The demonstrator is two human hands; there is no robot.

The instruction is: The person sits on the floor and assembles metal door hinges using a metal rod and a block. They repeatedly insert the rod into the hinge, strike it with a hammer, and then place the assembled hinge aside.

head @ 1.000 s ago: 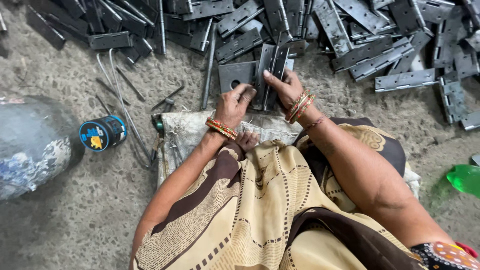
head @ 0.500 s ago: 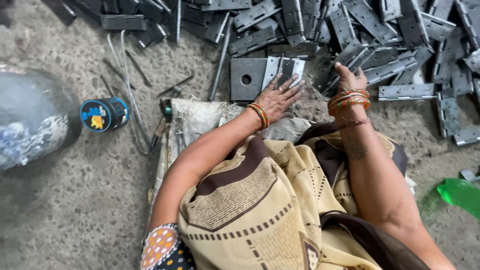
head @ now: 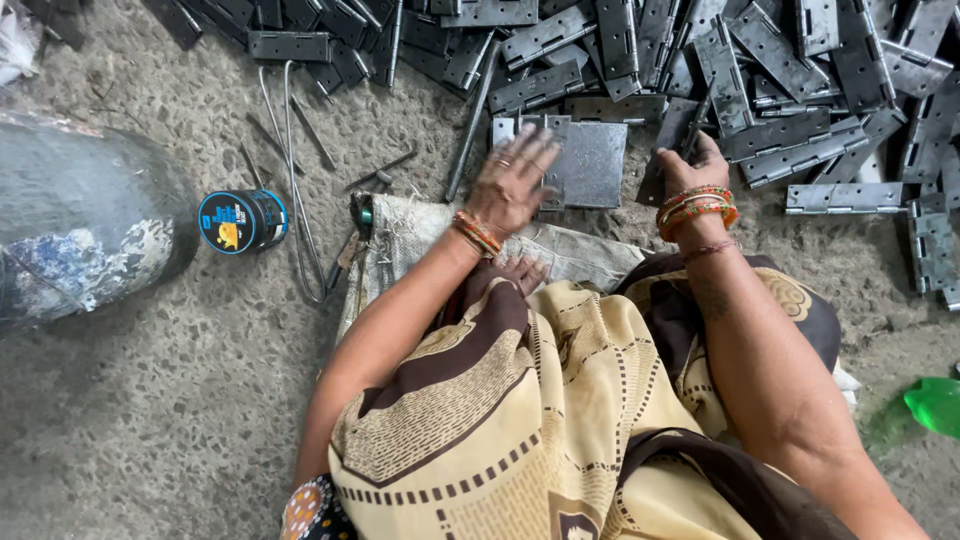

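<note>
My left hand [head: 512, 182] hovers with fingers spread over the left edge of a square grey metal plate [head: 595, 165] lying on the floor; the hand is blurred. My right hand [head: 690, 170] is just right of the plate, its fingers curled around a dark flat hinge [head: 668, 130] at the edge of a big heap of grey metal hinges [head: 760, 90]. Both wrists wear orange and gold bangles. A woven sack [head: 420, 235] lies under my wrists and a patterned cloth covers my lap.
A small round blue-and-black tin [head: 242, 221] lies on the rough concrete floor at left, beside bent metal rods [head: 290, 180]. A large dark rounded container [head: 80, 225] sits at far left. A green object [head: 935, 405] shows at the right edge.
My left hand has lifted off the square plate and spread its fingers. My right hand stays at the hinge heap, closing on a dark hinge. The view has shifted slightly.
</note>
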